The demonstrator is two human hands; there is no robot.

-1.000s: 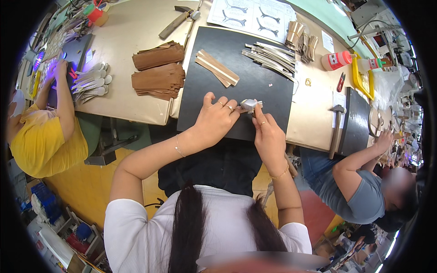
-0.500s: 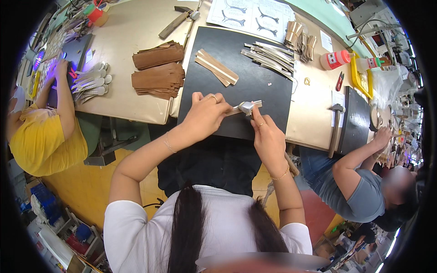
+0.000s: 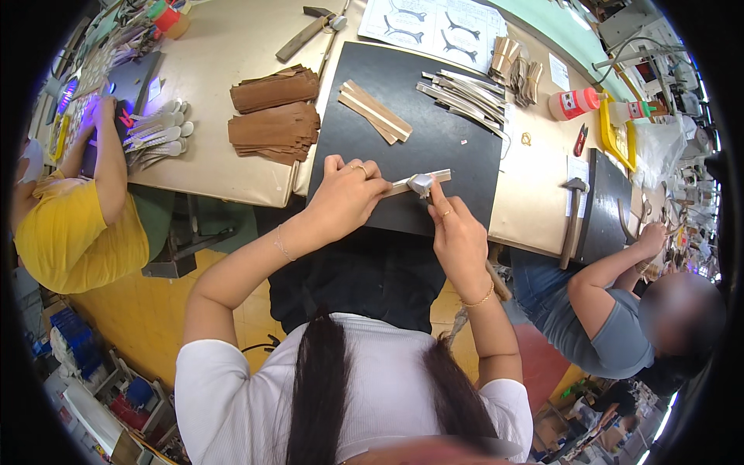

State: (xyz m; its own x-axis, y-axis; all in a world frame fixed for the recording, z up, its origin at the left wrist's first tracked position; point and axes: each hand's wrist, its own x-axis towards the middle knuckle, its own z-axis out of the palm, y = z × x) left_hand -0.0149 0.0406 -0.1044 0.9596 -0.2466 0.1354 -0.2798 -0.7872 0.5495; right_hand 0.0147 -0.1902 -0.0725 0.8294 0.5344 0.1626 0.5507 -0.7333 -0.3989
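Observation:
My left hand (image 3: 349, 194) pinches one end of a narrow pale strip (image 3: 440, 176) over the near part of a black work mat (image 3: 372, 70). In my right hand (image 3: 459, 232) is a hammer (image 3: 421, 184), gripped close below its metal head. The head rests on the strip, as far as I can tell, with my index finger beside it. Its wooden handle runs back under my wrist. Beyond my hands, brown strips with a pale middle band (image 3: 375, 112) lie crossed on the mat. A pile of thin pale strips (image 3: 465, 101) sits at the mat's far right.
Two stacks of brown leather-like pieces (image 3: 273, 133) lie left of the mat. A second hammer (image 3: 573, 217), red snips (image 3: 580, 139), a red-topped bottle (image 3: 573, 103) and a yellow tray (image 3: 618, 139) are on the right. Co-workers sit on both sides.
The whole view has shifted slightly. The strip and hammer head keep nearly the same place between my hands. The right-hand co-worker's head and hand have moved a little.

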